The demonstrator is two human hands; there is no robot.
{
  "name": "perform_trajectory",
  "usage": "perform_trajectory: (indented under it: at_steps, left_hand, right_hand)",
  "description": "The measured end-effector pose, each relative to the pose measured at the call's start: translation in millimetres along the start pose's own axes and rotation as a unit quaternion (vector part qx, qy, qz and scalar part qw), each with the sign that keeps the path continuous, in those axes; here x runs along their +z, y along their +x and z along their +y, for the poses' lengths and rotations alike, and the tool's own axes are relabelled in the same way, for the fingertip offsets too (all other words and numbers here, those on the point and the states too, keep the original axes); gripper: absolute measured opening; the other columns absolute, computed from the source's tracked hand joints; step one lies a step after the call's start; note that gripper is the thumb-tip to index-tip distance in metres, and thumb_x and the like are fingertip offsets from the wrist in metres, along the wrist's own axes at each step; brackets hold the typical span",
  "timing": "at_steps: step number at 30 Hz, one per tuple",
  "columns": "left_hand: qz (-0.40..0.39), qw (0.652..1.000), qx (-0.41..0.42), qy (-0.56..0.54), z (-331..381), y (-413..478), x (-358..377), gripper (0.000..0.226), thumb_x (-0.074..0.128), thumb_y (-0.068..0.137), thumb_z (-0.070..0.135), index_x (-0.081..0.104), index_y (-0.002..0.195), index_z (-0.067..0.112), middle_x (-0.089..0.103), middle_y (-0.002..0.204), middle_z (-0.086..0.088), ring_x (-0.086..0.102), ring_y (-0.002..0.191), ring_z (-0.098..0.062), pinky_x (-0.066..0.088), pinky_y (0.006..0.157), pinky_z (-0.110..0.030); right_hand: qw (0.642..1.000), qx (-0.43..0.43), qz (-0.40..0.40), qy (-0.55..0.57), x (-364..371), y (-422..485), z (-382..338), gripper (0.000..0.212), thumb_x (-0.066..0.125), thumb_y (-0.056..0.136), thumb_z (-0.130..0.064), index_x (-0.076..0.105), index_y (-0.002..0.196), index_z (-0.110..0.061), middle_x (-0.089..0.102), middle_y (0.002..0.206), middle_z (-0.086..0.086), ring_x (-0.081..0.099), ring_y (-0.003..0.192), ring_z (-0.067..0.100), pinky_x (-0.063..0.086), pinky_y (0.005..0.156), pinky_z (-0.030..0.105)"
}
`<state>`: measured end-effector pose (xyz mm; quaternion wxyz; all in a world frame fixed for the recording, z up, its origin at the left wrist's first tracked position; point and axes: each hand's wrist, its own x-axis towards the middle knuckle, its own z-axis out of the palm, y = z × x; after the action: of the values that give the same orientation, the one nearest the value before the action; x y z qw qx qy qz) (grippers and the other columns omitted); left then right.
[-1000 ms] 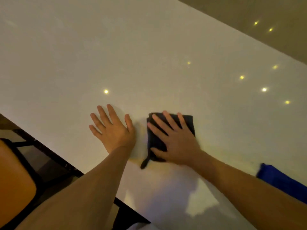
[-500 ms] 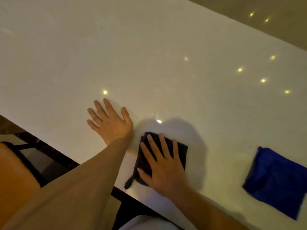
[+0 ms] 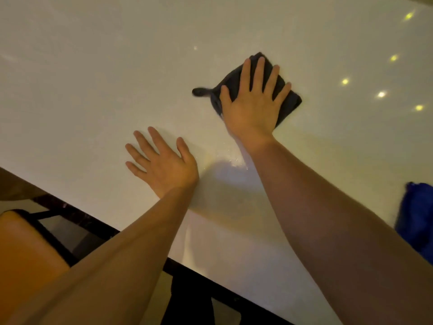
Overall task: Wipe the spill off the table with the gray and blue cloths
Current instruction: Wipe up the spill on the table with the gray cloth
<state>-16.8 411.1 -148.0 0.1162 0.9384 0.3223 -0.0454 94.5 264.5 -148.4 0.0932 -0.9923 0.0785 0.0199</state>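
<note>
Right hand (image 3: 251, 106) flat, fingers spread, pressing the gray cloth (image 3: 287, 103) in the upper middle of the table (image 3: 82, 78); left hand (image 3: 164, 166) splayed on bare table, blue cloth (image 3: 416, 219) at right edge

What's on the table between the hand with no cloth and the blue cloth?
In the head view, between the left hand and the blue cloth lies the right forearm and some small wet droplets on the white table.
</note>
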Motion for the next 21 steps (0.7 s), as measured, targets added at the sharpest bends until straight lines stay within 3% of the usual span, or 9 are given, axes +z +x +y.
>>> perform_trajectory:
  at_steps: [4, 6, 8, 11, 14, 18, 21]
  left_hand:
    - [0.011, 0.989, 0.004, -0.146, -3, -4, -11, 0.06, 0.013, 0.1, 0.052, 0.034, 0.153, 0.033, 0.013, 0.169, 0.004, -0.005, 0.155, -0.028, -0.007, 0.123, -0.053]
    - [-0.008, 0.965, -0.013, -0.262, -6, -4, -25, 0.059, 0.019, 0.098, 0.051, 0.048, 0.145, 0.03, 0.023, 0.166, 0.007, -0.001, 0.156, -0.025, -0.007, 0.124, -0.05]
    - [-0.049, 0.955, -0.005, -0.292, -15, -3, -37, 0.061, 0.026, 0.096, 0.052, 0.053, 0.142, 0.023, 0.028, 0.164, 0.003, 0.005, 0.155, -0.025, -0.002, 0.124, -0.05]
    - [-0.119, 0.945, 0.155, -0.26, -56, -18, -60, 0.061, 0.037, 0.098, 0.054, 0.048, 0.144, 0.014, 0.039, 0.158, -0.009, 0.025, 0.149, -0.031, 0.016, 0.121, -0.054]
    - [-0.175, 0.939, 0.264, -0.134, -102, -40, -65, 0.062, 0.044, 0.098, 0.054, 0.045, 0.146, 0.015, 0.033, 0.16, -0.012, 0.024, 0.146, -0.033, 0.021, 0.119, -0.051]
    - [-0.213, 0.921, 0.326, -0.027, -133, -70, -67, 0.056, 0.046, 0.097, 0.054, 0.049, 0.141, 0.021, 0.021, 0.163, -0.01, 0.016, 0.146, -0.035, 0.019, 0.117, -0.053]
    - [-0.214, 0.908, 0.36, 0.027, -133, -76, -68, 0.045, 0.056, 0.094, 0.047, 0.055, 0.13, 0.02, 0.024, 0.159, -0.012, 0.02, 0.143, -0.037, 0.023, 0.114, -0.052]
  right_hand:
    - [0.999, -0.04, -0.012, -0.005, 1, -84, -25, 0.08, 0.024, 0.099, -0.062, 0.017, 0.163, -0.015, 0.019, 0.17, 0.015, 0.013, 0.156, 0.043, 0.011, 0.122, 0.068]
    - [0.998, -0.046, -0.034, 0.007, 4, -130, -38, 0.08, 0.024, 0.099, -0.063, 0.013, 0.164, -0.017, 0.015, 0.171, 0.014, 0.008, 0.157, 0.042, 0.005, 0.122, 0.068]
    - [0.996, -0.043, -0.081, 0.018, 9, -168, -46, 0.08, 0.02, 0.099, -0.064, 0.004, 0.164, -0.019, 0.006, 0.173, 0.012, -0.001, 0.157, 0.041, -0.001, 0.122, 0.067]
    - [0.993, -0.034, -0.117, -0.001, 8, -226, -54, 0.082, 0.016, 0.1, -0.066, -0.004, 0.164, -0.019, -0.005, 0.173, 0.012, -0.01, 0.157, 0.041, -0.006, 0.122, 0.066]
    - [0.988, -0.027, -0.15, 0.0, 3, -268, -53, 0.085, 0.016, 0.098, -0.071, -0.011, 0.163, -0.023, -0.013, 0.172, 0.01, -0.017, 0.156, 0.039, -0.01, 0.122, 0.064]
    - [0.982, -0.026, -0.189, 0.008, -7, -302, -39, 0.092, 0.021, 0.093, -0.078, -0.012, 0.162, -0.027, -0.018, 0.171, 0.006, -0.016, 0.157, 0.036, -0.006, 0.124, 0.06]
    - [0.977, -0.009, -0.211, 0.02, -17, -312, -29, 0.088, 0.029, 0.095, -0.075, -0.009, 0.162, -0.033, -0.019, 0.172, 0.003, -0.011, 0.158, 0.035, 0.005, 0.125, 0.058]
